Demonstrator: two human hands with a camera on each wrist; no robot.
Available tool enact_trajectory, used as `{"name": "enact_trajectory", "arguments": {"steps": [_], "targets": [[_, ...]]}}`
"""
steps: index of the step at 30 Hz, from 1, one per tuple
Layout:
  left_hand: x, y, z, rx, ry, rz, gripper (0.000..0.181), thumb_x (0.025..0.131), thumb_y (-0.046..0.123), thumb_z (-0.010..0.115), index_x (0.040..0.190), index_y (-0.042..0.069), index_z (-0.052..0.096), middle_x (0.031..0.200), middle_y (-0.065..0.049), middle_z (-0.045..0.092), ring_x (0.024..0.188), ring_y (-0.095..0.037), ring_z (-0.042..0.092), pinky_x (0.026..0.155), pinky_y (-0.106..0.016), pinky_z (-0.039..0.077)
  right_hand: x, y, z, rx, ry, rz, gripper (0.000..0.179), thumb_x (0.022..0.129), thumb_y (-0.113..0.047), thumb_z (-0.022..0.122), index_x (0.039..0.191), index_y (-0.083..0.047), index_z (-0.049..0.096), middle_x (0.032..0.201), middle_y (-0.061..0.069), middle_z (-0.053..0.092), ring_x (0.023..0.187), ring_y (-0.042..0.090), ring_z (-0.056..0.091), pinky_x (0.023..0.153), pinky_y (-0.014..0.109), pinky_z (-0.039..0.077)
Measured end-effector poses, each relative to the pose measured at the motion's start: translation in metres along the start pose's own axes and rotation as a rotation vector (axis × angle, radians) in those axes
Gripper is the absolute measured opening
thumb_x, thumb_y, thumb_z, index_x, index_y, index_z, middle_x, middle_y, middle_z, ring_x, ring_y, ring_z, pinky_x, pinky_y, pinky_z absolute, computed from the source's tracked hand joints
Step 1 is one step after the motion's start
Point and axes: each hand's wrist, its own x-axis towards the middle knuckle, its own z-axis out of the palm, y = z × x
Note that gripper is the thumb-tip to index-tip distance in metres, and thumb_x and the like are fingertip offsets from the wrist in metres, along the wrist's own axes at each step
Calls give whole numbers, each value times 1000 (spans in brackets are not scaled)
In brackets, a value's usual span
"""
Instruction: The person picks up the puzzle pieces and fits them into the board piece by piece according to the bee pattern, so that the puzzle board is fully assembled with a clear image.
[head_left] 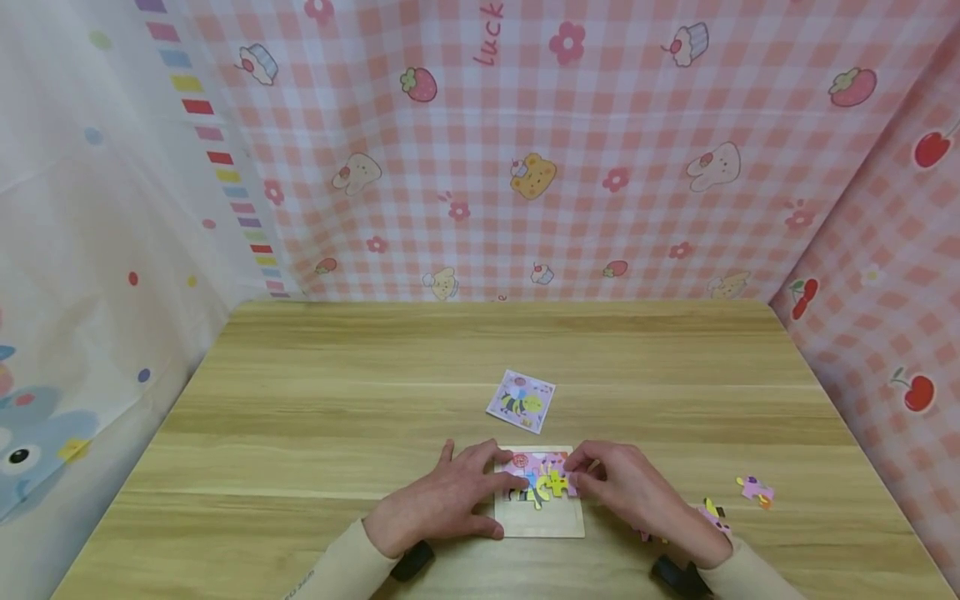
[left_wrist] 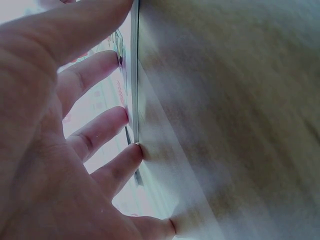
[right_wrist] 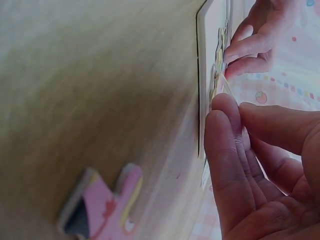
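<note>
ideally, by the head view, the board (head_left: pixel 540 523) is kept still and tabs meet level; the part-made puzzle (head_left: pixel 538 485) sits on it. left wrist: the left hand (left_wrist: pixel 45 140) spreads loosely, fingertips at the board's edge. right wrist: the right hand (right_wrist: pixel 275 160) pinches a piece (right_wrist: pixel 227 86), fingertips nearly together.

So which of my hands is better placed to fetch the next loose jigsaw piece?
Probably your right hand, once it frees the thin jigsaw piece it pinches: the loose pink patterned jigsaw pieces lie on that side. Your left hand is farther away, touching the pale wooden tray.
</note>
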Motion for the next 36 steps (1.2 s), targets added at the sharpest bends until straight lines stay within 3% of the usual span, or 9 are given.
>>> {"name": "enact_trajectory", "arguments": {"steps": [13,36], "targets": [[1,-2,2,5,1,5,62,88,44,80,146,33,60,150,-1,46,138,-17,44,109,-76,30,2,-1,0,-12,-39,2,10,92,-5,75,95,-15,75,87,-9,70,77,6,61,68,23,53],[1,0,-1,0,-15,-7,62,88,45,80,146,35,59,151,0,46,139,-17,42,109,-77,29,4,3,0,-80,-22,-95,11,91,-7,77,91,-18,77,85,-12,68,75,0,56,67,23,50]]}}
